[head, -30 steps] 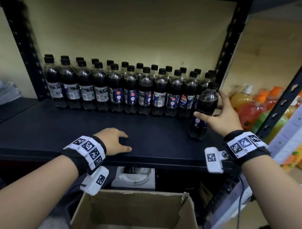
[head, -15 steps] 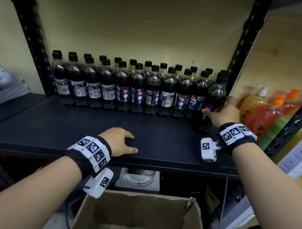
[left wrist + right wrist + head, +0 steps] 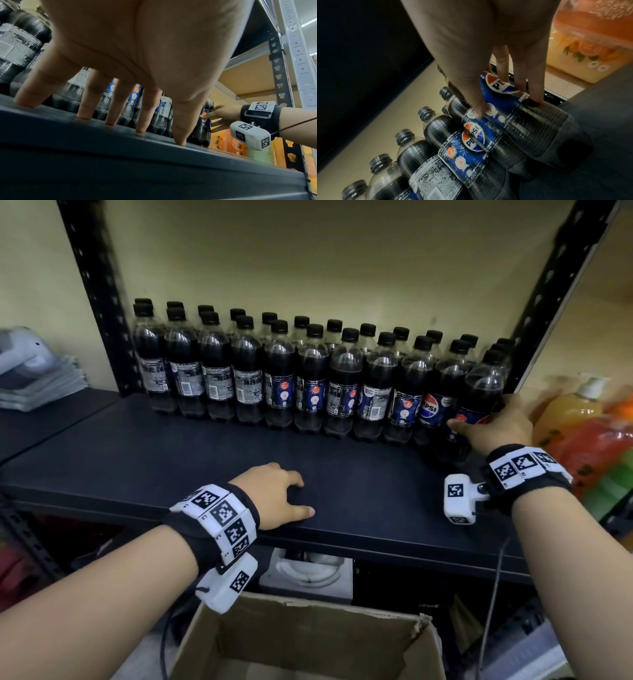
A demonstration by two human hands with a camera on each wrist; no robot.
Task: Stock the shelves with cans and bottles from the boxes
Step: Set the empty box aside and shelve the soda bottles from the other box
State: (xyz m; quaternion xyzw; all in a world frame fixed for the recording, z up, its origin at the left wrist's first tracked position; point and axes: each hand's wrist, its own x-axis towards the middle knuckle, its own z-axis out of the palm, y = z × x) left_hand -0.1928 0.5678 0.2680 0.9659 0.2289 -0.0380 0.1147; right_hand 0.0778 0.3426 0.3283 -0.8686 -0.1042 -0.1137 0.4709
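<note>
The right hand [image 3: 493,429] grips a cola bottle [image 3: 474,409] around its blue label, thumb on the near side and fingers wrapped round the far side; the right wrist view shows the thumb [image 3: 476,106] and fingers [image 3: 535,86] pressed on the label. That bottle stands on the dark shelf [image 3: 205,460], at the right end of the front row and just beside its neighbour; whether it leans slightly cannot be told. Left of the hand, the rows of bottles [image 3: 308,378] run along the back of the shelf, all capped in black and filled with dark drink, some showing blue labels and others pale printed panels. The left hand [image 3: 277,494] rests near the shelf's front edge, fingers spread with their tips [image 3: 82,115] down on the surface, holding nothing. Below the left wrist sits an open cardboard box [image 3: 308,642]; what little of its inside shows holds no bottles. Right of the right hand, beyond the black upright [image 3: 555,285], stand blurred orange bottles [image 3: 582,412] filled with coloured liquid.
</note>
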